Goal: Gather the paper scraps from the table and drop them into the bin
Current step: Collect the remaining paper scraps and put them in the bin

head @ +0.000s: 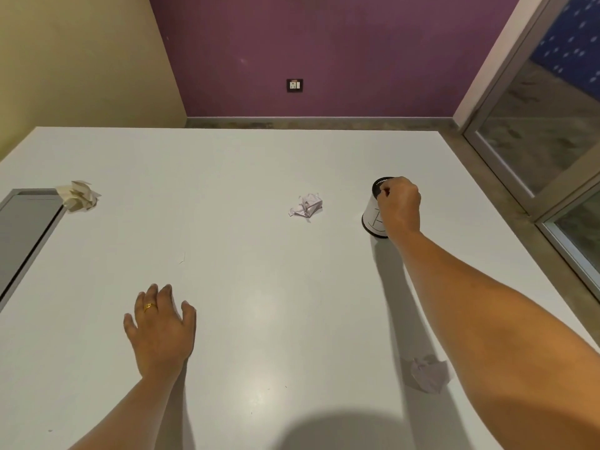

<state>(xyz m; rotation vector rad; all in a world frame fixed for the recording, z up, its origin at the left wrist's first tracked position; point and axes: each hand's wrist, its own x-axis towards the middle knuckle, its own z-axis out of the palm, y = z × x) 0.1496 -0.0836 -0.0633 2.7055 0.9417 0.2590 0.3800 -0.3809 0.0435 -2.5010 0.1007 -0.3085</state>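
Note:
A small white bin (370,214) with a black rim stands on the white table (246,261) at the far right. My right hand (400,206) is curled over its near side, thumb and forefinger pinching at the rim; whether anything lies inside is hidden. My left hand (160,329), wearing a gold ring, rests flat on the table at the near left, holding nothing. Three crumpled paper scraps lie loose: a cream one (79,196) at the far left, a white one (306,206) left of the bin, and a greyish one (428,373) under my right forearm.
A grey recessed panel (22,235) is set into the table's left edge, beside the cream scrap. A purple wall with a socket (294,85) lies beyond the far edge. A glass door frame (519,164) runs along the right.

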